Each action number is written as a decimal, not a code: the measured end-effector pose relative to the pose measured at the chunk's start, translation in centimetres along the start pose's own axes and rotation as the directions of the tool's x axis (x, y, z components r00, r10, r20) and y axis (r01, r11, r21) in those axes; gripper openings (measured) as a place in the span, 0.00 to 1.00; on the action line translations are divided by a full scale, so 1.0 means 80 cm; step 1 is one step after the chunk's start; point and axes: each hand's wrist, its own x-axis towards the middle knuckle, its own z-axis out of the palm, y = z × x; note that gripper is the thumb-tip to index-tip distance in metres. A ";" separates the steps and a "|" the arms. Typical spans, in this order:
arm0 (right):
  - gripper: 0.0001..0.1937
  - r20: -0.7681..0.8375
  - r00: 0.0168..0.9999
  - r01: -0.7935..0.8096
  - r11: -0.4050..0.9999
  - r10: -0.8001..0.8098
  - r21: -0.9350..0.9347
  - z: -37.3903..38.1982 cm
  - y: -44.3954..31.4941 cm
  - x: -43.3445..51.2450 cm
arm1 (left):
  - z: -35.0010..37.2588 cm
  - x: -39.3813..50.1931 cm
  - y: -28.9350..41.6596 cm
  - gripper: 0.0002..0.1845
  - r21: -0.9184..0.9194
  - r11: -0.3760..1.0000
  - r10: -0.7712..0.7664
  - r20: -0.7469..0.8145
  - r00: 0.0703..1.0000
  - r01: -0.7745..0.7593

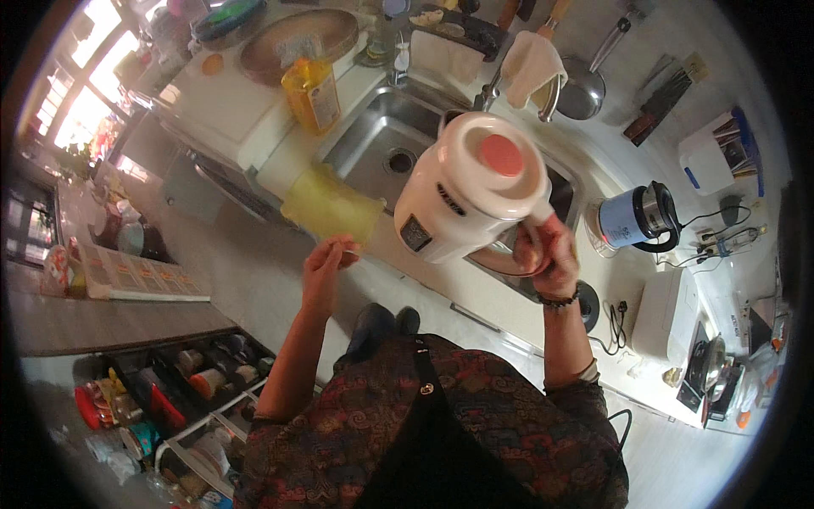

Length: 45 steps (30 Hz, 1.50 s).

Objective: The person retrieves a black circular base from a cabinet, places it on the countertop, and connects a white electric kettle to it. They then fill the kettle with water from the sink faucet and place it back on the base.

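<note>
My right hand grips the handle of a large cream-coloured lidded jug, raised over the right part of the sink and the counter's front. A red disc marks the middle of its lid, and dark writing and a dark square show on its side. From the pinched fingers of my left hand a thin yellow cloth, blurred, spreads over the counter edge left of the jug. Behind both hands lies the stainless steel sink with its drain showing. The jug hides much of the sink's right side.
A yellow-orange bottle stands at the sink's left corner. The faucet rises behind the basin. To the right are a blue electric kettle and a white box-shaped appliance. A cleaver and pan hang on the wall.
</note>
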 end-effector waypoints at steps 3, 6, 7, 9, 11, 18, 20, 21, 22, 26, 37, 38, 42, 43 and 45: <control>0.21 -0.053 0.998 0.017 0.986 -0.026 -0.165 0.027 0.020 0.029 | 0.011 0.013 0.066 0.11 0.203 0.951 0.246 -0.050 0.968 -0.232; 0.18 -0.025 1.000 -0.015 0.984 0.010 -0.180 0.042 0.036 0.060 | 0.037 0.053 0.125 0.09 0.376 0.803 0.484 0.042 0.874 -0.463; 0.18 -0.049 0.999 0.009 0.978 -0.020 -0.207 0.048 0.046 0.070 | 0.044 0.070 0.142 0.09 0.426 0.707 0.572 0.125 0.811 -0.565; 0.16 -0.054 0.998 -0.004 0.951 -0.013 -0.310 0.056 0.069 0.091 | 0.059 0.099 0.166 0.11 0.557 0.531 0.607 0.275 0.745 -0.638; 0.15 -0.082 0.996 -0.017 0.886 -0.024 -0.463 0.067 0.096 0.113 | 0.073 0.132 0.177 0.15 0.604 0.420 0.567 0.409 0.716 -0.677; 0.13 -0.203 0.979 -0.105 0.870 0.006 -0.481 0.101 0.164 0.174 | 0.063 0.267 0.167 0.23 0.577 0.107 0.212 0.783 0.585 -0.810; 0.12 -0.252 0.967 -0.099 0.866 -0.033 -0.490 0.107 0.177 0.183 | 0.058 0.291 0.157 0.22 0.545 0.098 0.192 0.811 0.553 -0.833; 0.12 -0.276 0.960 -0.103 0.855 -0.049 -0.509 0.108 0.182 0.186 | 0.058 0.300 0.152 0.22 0.558 0.081 0.134 0.815 0.564 -0.826; 0.12 -0.300 0.952 -0.120 0.839 -0.053 -0.530 0.109 0.186 0.188 | 0.058 0.307 0.147 0.22 0.537 0.077 0.145 0.827 0.542 -0.840; 0.11 -0.339 0.933 -0.077 0.858 -0.116 -0.507 0.112 0.200 0.202 | 0.060 0.327 0.133 0.20 0.527 0.048 0.141 0.837 0.528 -0.848; 0.13 -0.498 0.843 -0.329 0.928 0.204 -0.177 0.063 0.319 0.238 | 0.080 0.389 0.019 0.15 0.532 0.022 0.237 0.820 0.521 -0.847; 0.14 -0.533 0.818 -0.360 0.915 0.215 -0.183 0.063 0.332 0.239 | 0.082 0.393 0.009 0.15 0.533 0.056 0.243 0.813 0.529 -0.844; 0.14 -0.590 0.793 -0.299 0.940 0.151 -0.161 0.051 0.365 0.243 | 0.074 0.382 -0.020 0.15 0.583 0.225 0.326 0.710 0.624 -0.781; 0.13 -0.586 0.799 -0.258 0.957 0.135 -0.131 0.048 0.372 0.248 | 0.066 0.373 -0.027 0.15 0.657 0.286 0.305 0.627 0.716 -0.697; 0.11 -0.569 0.816 -0.218 0.966 0.101 -0.142 0.040 0.383 0.251 | 0.047 0.349 -0.043 0.15 0.781 0.404 0.215 0.424 0.880 -0.476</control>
